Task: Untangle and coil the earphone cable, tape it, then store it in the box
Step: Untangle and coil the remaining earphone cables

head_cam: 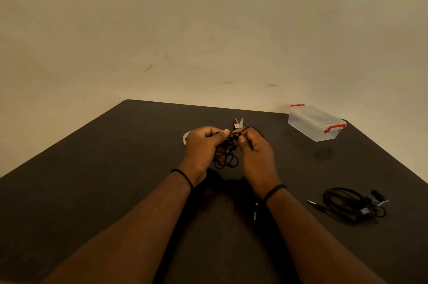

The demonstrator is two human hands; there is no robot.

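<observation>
I saw the left hand (201, 147) and right hand (253, 148) pinching a tangled black earphone cable (225, 158) above the dark table (115, 168), loops hanging between them; scissors (239, 122) lay just behind; what seemed a tape roll (186, 137) peeked beside the left hand; the lidded clear box (316, 122) sat far right; a second cable bundle (352, 203) lay near right.
</observation>
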